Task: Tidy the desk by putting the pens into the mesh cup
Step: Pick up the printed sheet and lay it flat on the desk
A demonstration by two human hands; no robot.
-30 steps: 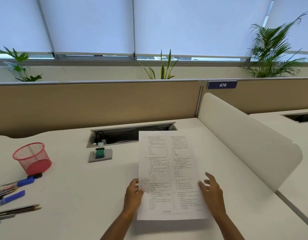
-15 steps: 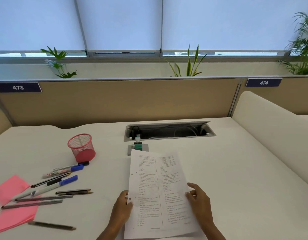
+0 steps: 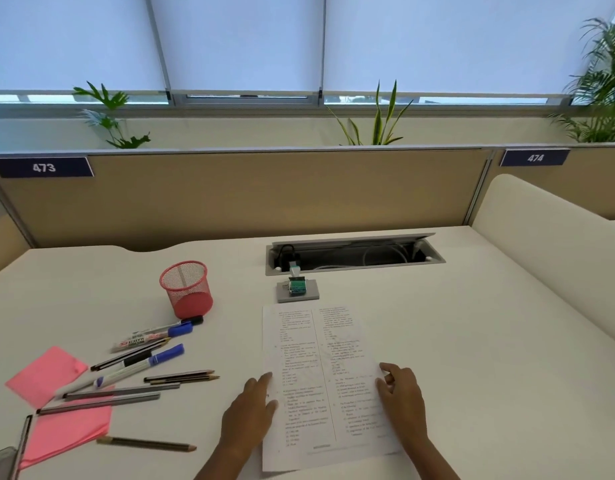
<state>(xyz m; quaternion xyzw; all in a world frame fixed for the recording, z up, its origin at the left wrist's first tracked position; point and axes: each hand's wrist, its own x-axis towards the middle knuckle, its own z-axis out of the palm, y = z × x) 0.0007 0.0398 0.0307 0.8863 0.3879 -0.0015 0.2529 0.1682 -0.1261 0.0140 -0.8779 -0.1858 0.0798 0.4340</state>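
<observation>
A red mesh cup [image 3: 187,288] stands upright on the white desk, left of centre, with nothing showing inside. Several pens, markers and pencils lie scattered in front of it: a blue-capped marker [image 3: 153,337], a second blue-capped marker [image 3: 126,370], grey pens [image 3: 122,390] and a brown pencil [image 3: 146,444]. A printed sheet [image 3: 319,382] lies flat on the desk. My left hand [image 3: 248,415] rests at its left edge and my right hand [image 3: 401,400] lies on its right side, fingers spread. Neither hand touches a pen.
Pink sticky notes [image 3: 46,375] lie under and beside the pens at the left. A small grey block with a green device [image 3: 298,290] sits behind the sheet, in front of an open cable slot [image 3: 354,254]. A cream divider [image 3: 548,237] borders the desk's right side.
The view has swung left, bringing the cup and pens into sight. The sheet has come down flat onto the desk, and both hands now rest on it.
</observation>
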